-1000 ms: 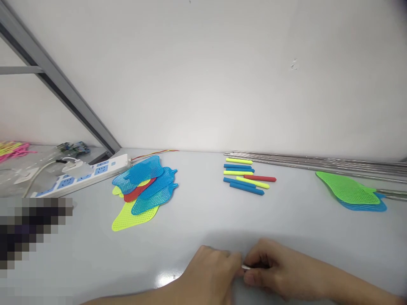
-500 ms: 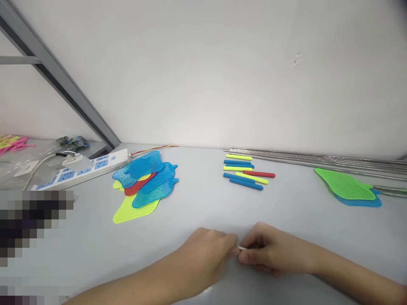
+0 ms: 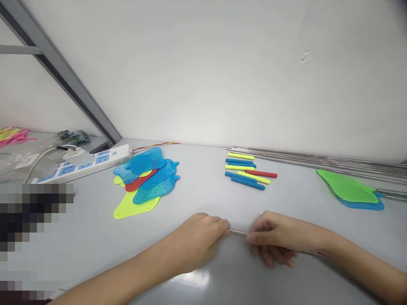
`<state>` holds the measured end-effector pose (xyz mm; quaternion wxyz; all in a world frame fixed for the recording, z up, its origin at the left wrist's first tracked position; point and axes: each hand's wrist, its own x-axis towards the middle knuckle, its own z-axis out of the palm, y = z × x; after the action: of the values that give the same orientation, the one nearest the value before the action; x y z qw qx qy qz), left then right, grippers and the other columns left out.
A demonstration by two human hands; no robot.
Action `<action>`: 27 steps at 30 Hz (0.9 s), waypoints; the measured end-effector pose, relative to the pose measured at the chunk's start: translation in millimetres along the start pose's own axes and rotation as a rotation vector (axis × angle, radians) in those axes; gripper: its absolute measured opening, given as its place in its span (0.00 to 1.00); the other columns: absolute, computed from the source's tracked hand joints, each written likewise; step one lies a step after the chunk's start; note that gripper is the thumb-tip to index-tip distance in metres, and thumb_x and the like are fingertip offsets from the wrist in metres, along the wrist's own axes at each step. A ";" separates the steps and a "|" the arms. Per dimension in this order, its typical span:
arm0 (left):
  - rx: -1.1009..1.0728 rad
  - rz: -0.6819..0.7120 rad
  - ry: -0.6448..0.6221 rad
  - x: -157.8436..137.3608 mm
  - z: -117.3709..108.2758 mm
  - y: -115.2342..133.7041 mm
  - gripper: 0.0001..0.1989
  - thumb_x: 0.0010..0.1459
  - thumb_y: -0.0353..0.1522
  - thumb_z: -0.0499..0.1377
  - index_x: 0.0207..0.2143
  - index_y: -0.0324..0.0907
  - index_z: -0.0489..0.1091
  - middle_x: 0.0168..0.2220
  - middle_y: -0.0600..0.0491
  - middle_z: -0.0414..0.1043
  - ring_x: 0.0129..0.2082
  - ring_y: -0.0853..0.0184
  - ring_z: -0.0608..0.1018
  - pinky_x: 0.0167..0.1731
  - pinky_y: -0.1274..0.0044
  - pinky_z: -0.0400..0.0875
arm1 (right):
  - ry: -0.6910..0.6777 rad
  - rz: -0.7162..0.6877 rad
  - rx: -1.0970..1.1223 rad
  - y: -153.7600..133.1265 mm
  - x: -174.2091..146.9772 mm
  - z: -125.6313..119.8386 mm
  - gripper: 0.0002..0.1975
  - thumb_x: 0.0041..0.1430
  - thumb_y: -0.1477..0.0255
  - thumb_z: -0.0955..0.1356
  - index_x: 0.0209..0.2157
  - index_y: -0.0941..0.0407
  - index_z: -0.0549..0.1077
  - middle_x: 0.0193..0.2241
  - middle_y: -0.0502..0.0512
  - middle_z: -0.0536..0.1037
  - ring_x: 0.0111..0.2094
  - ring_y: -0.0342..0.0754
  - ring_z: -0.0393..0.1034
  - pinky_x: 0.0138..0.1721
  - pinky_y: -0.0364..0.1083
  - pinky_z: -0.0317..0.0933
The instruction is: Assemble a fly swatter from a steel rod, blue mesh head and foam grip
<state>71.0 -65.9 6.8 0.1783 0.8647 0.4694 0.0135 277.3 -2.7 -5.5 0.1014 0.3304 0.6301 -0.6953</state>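
Near the front of the table, a thin metal rod [image 3: 238, 232] runs between my two hands. My left hand [image 3: 202, 237] is closed in a fist around its left end, so whatever else lies inside those fingers is hidden. With thumb and forefinger, my right hand [image 3: 275, 237] pinches the rod a short way along, its other fingers hanging loosely below. A piece of the rod shows again beneath my right wrist. Beyond the hands lie several coloured plastic handle tubes [image 3: 243, 181], in blue, yellow and red.
Perforated fly swatter heads [image 3: 155, 188] overlap at left. A green swatter head [image 3: 348, 186] rests on a blue one [image 3: 362, 204] at right, with rods attached. Long metal rods [image 3: 305, 160] lie along the wall. A power strip [image 3: 85, 164] sits at far left.
My hands have moved slightly apart and up in the picture, baring more of the rod between them. The fingers of my right hand have loosened below its pinch.
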 end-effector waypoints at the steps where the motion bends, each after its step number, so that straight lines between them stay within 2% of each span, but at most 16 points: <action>1: 0.016 -0.003 -0.002 0.3 1.0 0.1 0.09 0.55 0.24 0.44 0.26 0.41 0.60 0.25 0.56 0.68 0.26 0.69 0.70 0.27 0.79 0.59 | 0.024 -0.013 -0.035 0.2 -0.6 -1.7 0.17 0.55 0.62 0.60 0.24 0.61 0.67 0.16 0.48 0.65 0.13 0.34 0.52 0.13 0.36 0.46; 4: 0.050 0.006 -0.015 0.5 8.9 2.3 0.07 0.51 0.22 0.46 0.26 0.42 0.59 0.25 0.57 0.68 0.23 0.69 0.70 0.22 0.79 0.57 | 0.108 -0.048 -0.132 1.1 -2.7 -1.5 0.17 0.55 0.62 0.61 0.24 0.61 0.69 0.16 0.46 0.60 0.16 0.35 0.51 0.17 0.37 0.47; 8: 0.095 -0.016 -0.005 0.1 21.5 6.8 0.08 0.46 0.22 0.48 0.27 0.42 0.58 0.25 0.57 0.68 0.23 0.68 0.70 0.21 0.79 0.55 | 0.196 -0.059 -0.200 3.9 -3.2 8.9 0.16 0.55 0.63 0.61 0.24 0.61 0.70 0.17 0.47 0.61 0.19 0.37 0.52 0.19 0.38 0.47; 14: 0.040 -0.042 -0.048 -0.6 16.8 12.5 0.08 0.43 0.21 0.48 0.24 0.42 0.58 0.23 0.57 0.68 0.23 0.68 0.71 0.22 0.80 0.58 | 0.197 -0.064 -0.160 8.1 2.0 19.7 0.17 0.56 0.63 0.59 0.23 0.61 0.69 0.16 0.47 0.61 0.18 0.37 0.51 0.18 0.37 0.46; 22: 0.025 -0.013 -0.078 1.2 9.4 9.3 0.08 0.45 0.21 0.49 0.27 0.42 0.60 0.25 0.57 0.69 0.24 0.68 0.71 0.23 0.80 0.60 | 0.181 -0.046 -0.077 8.1 3.4 17.8 0.18 0.54 0.62 0.61 0.23 0.62 0.70 0.14 0.46 0.58 0.15 0.35 0.49 0.15 0.37 0.44; 25: 0.002 0.021 -0.059 3.9 4.7 2.9 0.07 0.52 0.23 0.47 0.27 0.41 0.61 0.26 0.56 0.69 0.25 0.69 0.72 0.24 0.80 0.60 | 0.183 -0.022 0.007 6.2 3.6 16.7 0.18 0.54 0.60 0.61 0.24 0.62 0.70 0.14 0.45 0.57 0.14 0.35 0.48 0.13 0.37 0.42; 27: -0.017 0.036 -0.041 4.8 0.0 -1.1 0.10 0.59 0.29 0.45 0.26 0.41 0.61 0.25 0.56 0.68 0.26 0.69 0.72 0.25 0.80 0.60 | 0.172 -0.014 0.069 5.0 3.6 16.2 0.19 0.53 0.59 0.62 0.25 0.62 0.70 0.14 0.44 0.57 0.14 0.34 0.46 0.13 0.37 0.40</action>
<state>72.8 -61.4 5.8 0.1949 0.8716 0.4499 0.0028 272.0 -17.9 -11.9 0.0303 0.3877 0.6145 -0.6864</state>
